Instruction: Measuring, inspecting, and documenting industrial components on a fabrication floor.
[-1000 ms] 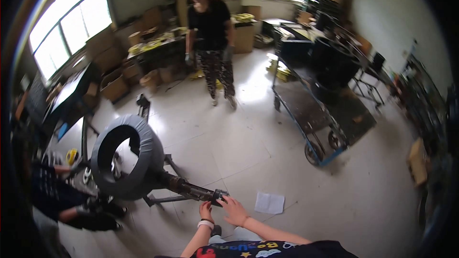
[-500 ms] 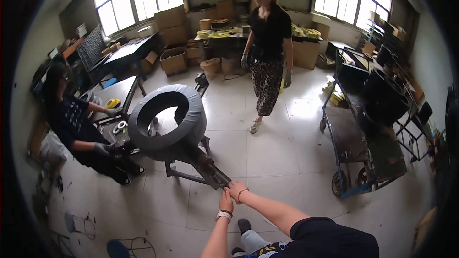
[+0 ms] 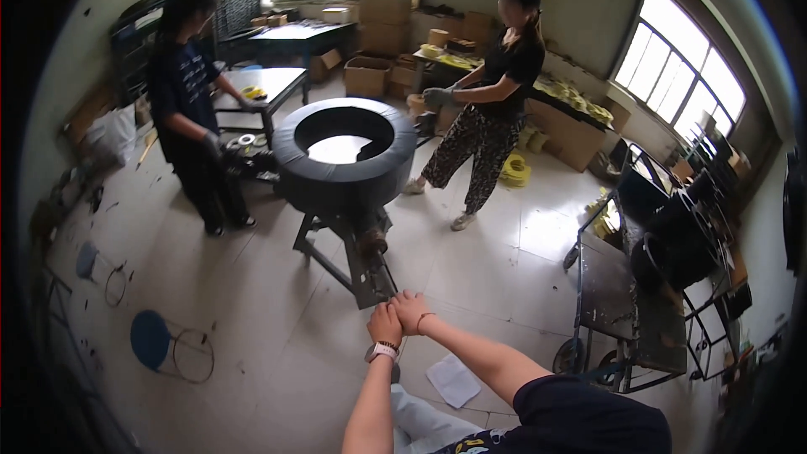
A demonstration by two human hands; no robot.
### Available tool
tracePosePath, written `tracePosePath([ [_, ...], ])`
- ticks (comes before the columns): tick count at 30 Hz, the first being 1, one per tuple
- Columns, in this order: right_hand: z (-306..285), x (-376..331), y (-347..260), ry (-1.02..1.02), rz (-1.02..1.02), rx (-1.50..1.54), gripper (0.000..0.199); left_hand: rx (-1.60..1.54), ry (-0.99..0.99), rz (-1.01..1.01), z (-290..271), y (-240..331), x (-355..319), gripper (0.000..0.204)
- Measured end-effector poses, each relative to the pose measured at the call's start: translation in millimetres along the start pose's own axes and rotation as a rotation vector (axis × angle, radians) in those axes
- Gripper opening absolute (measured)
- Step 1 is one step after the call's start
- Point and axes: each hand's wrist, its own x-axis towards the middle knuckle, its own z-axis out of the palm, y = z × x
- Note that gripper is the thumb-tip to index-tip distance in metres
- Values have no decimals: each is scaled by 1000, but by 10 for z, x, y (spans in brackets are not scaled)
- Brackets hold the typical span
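Both my hands are together at the near end of a dark metal bar (image 3: 366, 279) that slopes down from a stand. My left hand (image 3: 386, 324) is closed at the bar's tip. Right beside it, my right hand (image 3: 411, 311) lies curled over the same end, its fingers touching the left ones. My knuckles hide the bar's tip, so exactly what sits under my fingers does not show. Farther up, the bar carries a round brownish fitting (image 3: 371, 242). Above it, a large dark wrapped ring (image 3: 290, 160) rests on the stand's legs (image 3: 324, 259).
One gloved person (image 3: 181, 101) stands left of the ring by a small table (image 3: 282, 81); another (image 3: 496, 84) stands behind it on the right. A wheeled cart (image 3: 605, 277) with black rings is at right. Blue stools (image 3: 150, 340) and a white cloth (image 3: 454, 381) are nearby.
The view has shifted, bringing the ring higher in the picture. My hands have drawn closer together on the bar's end. The right-hand person has stepped nearer the ring and raised both hands.
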Motion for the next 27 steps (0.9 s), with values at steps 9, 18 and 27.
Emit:
tracePosePath([
  [9, 27, -991, -1126, -28, -51, 25, 44, 68, 38, -119, -736, -83, -1376, 37],
  [18, -4, -2508, -1384, -86, -267, 200, 49, 129, 49, -135, -964, 222, -2994, 33],
  [27, 71, -4312, -1661, -97, -248, 382, 43, 242, 62, -224, -851, 732, -4729, 35],
])
